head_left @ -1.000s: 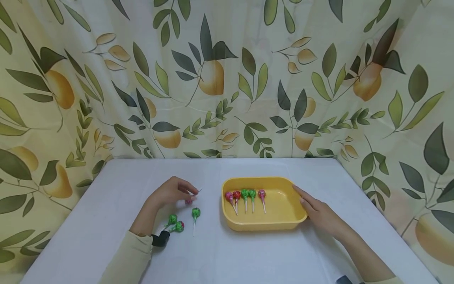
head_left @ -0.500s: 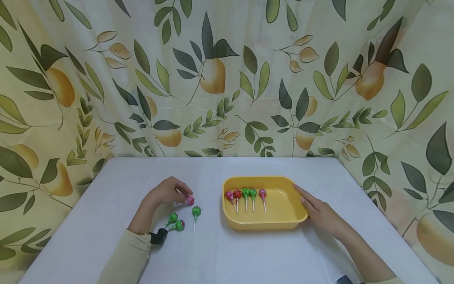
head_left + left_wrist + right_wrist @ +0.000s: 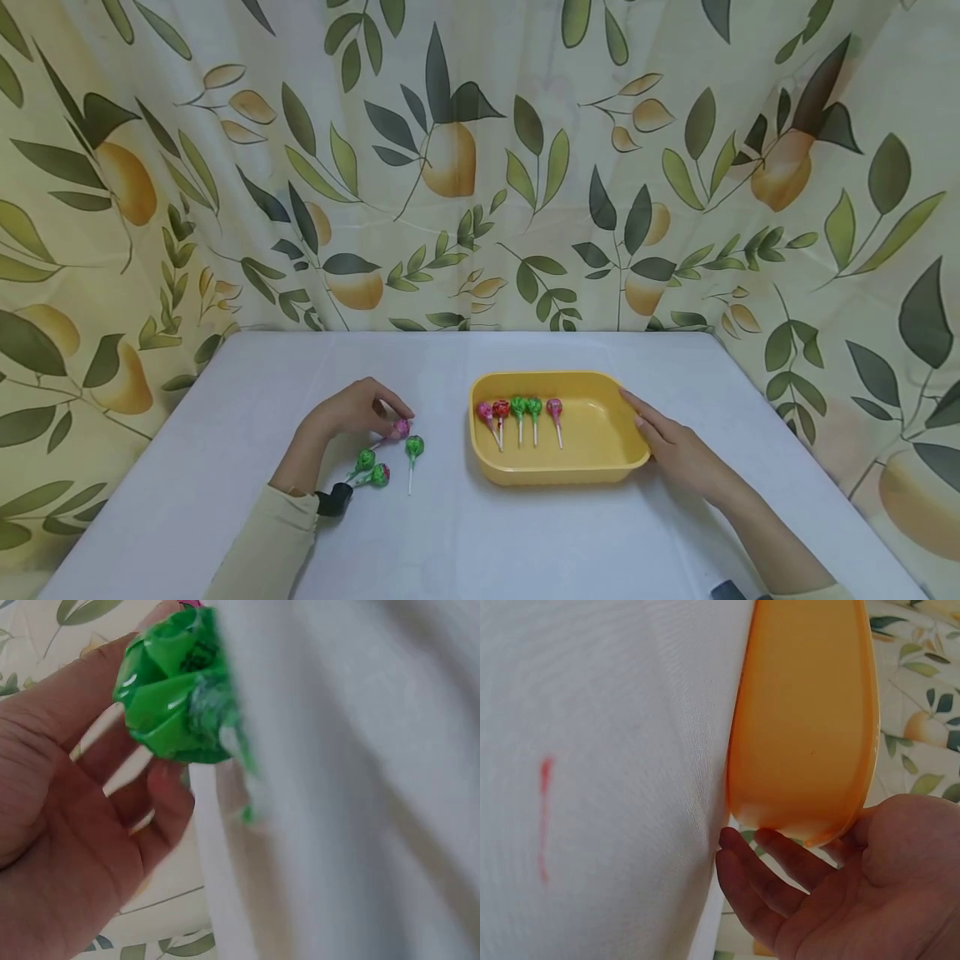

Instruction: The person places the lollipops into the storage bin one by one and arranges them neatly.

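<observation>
On the left of the table, my left hand (image 3: pixel 352 410) pinches a pink lollipop (image 3: pixel 402 428) between thumb and fingertips; its stick points back toward the palm side. In the left wrist view a green lollipop (image 3: pixel 176 690) looms close, in front of the left hand (image 3: pixel 67 802), and covers part of the fingers. My right hand (image 3: pixel 686 454) rests on the right end of the yellow tray (image 3: pixel 592 475), fingers along its rim. The right wrist view shows that hand (image 3: pixel 855 892) against the end wall of the tray (image 3: pixel 802 727).
Green lollipops lie just below the left hand: one upright-facing (image 3: pixel 414 447), one beside the wrist (image 3: pixel 365 460), and one with a red patch (image 3: pixel 380 475). Inside the tray several lollipops, pink (image 3: pixel 554 407), red (image 3: pixel 501 409) and green (image 3: pixel 534 407), lie toward the left. Patterned cloth hangs behind the table.
The pink lollipop under my left hand has turned, its stick swinging from the upper right to the lower left. The right hand and tray look unmoved.
</observation>
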A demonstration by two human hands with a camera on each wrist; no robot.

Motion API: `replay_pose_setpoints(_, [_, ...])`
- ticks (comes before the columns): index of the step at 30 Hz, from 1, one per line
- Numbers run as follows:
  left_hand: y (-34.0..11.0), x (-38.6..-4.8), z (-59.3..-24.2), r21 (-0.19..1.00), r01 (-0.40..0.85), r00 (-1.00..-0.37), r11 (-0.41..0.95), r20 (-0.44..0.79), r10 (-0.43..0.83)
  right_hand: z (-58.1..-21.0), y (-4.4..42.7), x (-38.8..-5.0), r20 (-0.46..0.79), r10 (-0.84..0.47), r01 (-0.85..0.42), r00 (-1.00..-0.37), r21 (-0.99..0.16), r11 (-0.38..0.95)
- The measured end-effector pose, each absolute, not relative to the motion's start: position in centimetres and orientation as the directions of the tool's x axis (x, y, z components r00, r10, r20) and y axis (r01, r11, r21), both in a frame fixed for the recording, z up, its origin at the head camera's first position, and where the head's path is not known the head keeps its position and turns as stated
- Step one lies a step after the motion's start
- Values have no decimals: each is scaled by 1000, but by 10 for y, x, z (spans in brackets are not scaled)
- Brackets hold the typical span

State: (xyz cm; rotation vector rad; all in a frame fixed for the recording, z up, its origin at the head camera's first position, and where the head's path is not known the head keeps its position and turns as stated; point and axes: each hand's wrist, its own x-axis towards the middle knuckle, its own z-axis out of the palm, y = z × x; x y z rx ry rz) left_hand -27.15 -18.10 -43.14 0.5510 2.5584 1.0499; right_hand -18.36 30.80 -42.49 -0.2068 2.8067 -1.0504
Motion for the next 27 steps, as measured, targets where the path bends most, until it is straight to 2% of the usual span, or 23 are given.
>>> replay_pose_setpoints(5, [-182, -273, -433, 740, 271, -844, 616, -126, 522, -426, 307, -183, -82, -175, -78, -981, -659, 748])
replay_pose_setpoints(10, [-184, -273, -433, 724, 263, -877, 638, -97, 471, -426, 307, -183, -78, -175, -82, -981, -654, 752])
replay_pose_setpoints(17, [-185, -278, -430, 709, 311, -909, 632, 28, 416, -427, 308, -183, -79, -166, -75, -983, -654, 753])
replay_pose_setpoints(27, [-174, -280, -424, 709, 250, -953, 659, 60, 297, -427, 308, -183, -80, -160, -68, -984, -657, 751])
